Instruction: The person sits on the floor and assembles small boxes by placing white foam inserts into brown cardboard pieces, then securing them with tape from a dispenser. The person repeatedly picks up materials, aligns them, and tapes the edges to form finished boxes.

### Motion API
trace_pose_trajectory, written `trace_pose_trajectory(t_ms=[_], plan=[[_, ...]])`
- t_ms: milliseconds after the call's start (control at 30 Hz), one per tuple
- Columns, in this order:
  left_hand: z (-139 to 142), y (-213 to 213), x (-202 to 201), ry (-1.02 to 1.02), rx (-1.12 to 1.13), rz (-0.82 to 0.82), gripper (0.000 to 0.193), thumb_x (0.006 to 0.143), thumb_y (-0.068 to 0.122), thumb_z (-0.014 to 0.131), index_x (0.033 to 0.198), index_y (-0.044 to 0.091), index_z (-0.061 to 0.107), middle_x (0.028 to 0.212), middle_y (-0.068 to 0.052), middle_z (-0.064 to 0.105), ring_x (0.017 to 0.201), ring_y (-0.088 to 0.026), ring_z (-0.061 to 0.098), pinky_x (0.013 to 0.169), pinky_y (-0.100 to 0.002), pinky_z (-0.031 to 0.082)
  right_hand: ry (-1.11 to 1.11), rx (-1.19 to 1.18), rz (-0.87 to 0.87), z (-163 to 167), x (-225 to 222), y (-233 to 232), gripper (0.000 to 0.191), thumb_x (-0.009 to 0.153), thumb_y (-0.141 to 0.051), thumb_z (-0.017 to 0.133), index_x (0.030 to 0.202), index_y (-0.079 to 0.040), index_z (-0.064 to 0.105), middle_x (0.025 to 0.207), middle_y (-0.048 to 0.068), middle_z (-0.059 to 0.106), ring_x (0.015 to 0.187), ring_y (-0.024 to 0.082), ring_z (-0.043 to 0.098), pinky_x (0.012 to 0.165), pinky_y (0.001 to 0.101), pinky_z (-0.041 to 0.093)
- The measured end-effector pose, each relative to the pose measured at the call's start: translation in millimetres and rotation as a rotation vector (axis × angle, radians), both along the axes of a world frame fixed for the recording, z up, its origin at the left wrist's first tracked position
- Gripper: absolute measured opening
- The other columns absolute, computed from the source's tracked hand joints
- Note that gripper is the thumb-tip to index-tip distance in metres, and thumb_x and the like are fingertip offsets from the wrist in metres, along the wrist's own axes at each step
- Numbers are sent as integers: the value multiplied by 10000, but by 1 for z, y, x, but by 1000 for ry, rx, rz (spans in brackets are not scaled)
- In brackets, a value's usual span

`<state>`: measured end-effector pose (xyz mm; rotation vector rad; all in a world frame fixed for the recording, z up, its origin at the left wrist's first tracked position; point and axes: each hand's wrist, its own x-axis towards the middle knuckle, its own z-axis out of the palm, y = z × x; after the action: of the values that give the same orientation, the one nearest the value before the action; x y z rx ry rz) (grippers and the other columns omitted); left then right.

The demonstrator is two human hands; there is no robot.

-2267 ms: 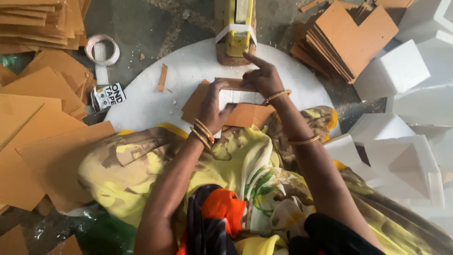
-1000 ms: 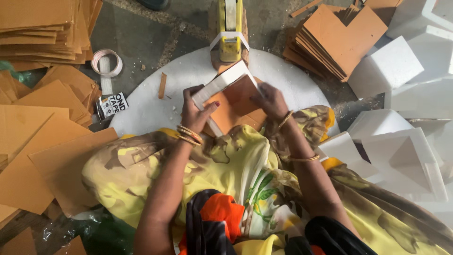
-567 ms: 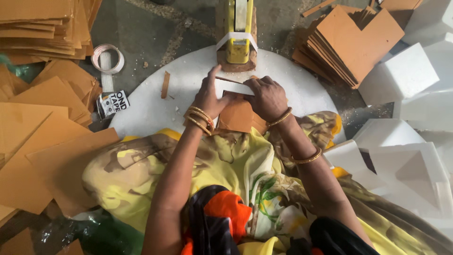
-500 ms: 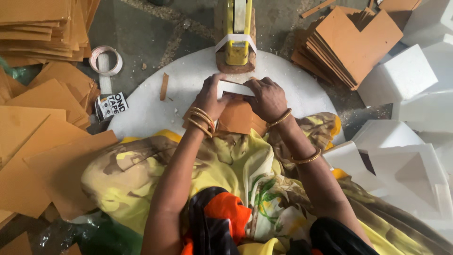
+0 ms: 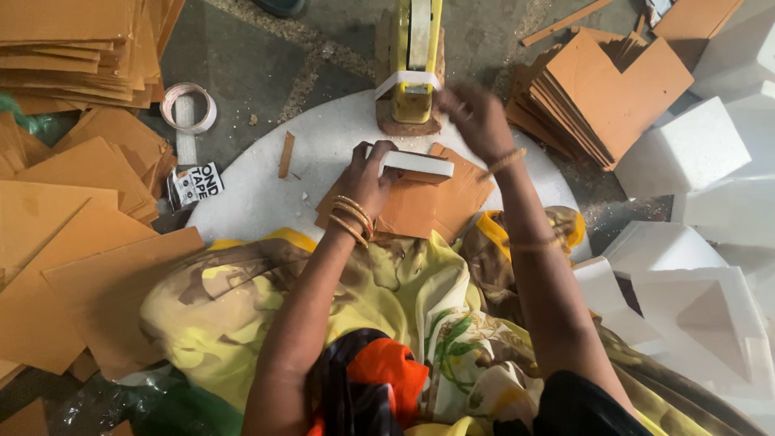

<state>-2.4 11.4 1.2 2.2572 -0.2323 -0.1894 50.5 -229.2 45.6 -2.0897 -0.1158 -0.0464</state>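
Observation:
My left hand grips a flat white foam piece wrapped against brown cardboard sheets, holding it on edge over the round white board. My right hand is raised and blurred beside the yellow tape dispenser, its fingers at the dispenser's front where the white tape hangs. Whether it pinches the tape end I cannot tell.
Stacks of brown cardboard sheets lie at the left and upper right. White foam blocks are piled at the right. A tape roll and a small printed pack lie on the floor at the left.
My right hand left the foam piece and moved up right to the tape dispenser. My left hand keeps holding the foam and cardboard, now alone.

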Motion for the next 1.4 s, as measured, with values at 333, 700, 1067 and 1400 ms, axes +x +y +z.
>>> trace_pose_trajectory(t_ms=[333, 700, 1067, 1400], plan=[[-4, -5, 6, -48, 7, 46, 496, 884, 237, 751, 1313, 198, 506, 1340, -266, 517, 1035, -498, 647, 805, -537, 561, 4, -10, -142, -8, 12, 29, 289, 968, -267, 718, 934, 20, 728, 816, 62, 711, 728, 119, 648, 652, 289, 506], [-1, -12, 18, 61, 45, 97, 410, 905, 341, 746, 1242, 264, 525, 1214, -197, 579, 982, -460, 678, 767, -521, 575, 451, 770, -289, -84, -93, 55, 148, 962, -135, 685, 1018, -2, 652, 819, 48, 680, 653, 133, 650, 622, 270, 565], [-11, -13, 12, -42, 69, 74, 438, 918, 326, 729, 1282, 254, 497, 1275, -253, 514, 929, -491, 673, 733, -529, 582, 193, -311, -438, -91, -76, 42, 550, 750, -411, 956, 990, -11, 664, 845, 177, 741, 738, 297, 711, 666, 403, 564], [-14, -15, 11, -41, 115, 84, 438, 915, 326, 733, 1268, 249, 487, 1259, -246, 524, 854, -495, 681, 680, -545, 572, 75, 463, -52, -48, -22, 8, 543, 1046, -4, 607, 1531, 39, 367, 1132, 129, 739, 1082, 165, 694, 948, 282, 561]])
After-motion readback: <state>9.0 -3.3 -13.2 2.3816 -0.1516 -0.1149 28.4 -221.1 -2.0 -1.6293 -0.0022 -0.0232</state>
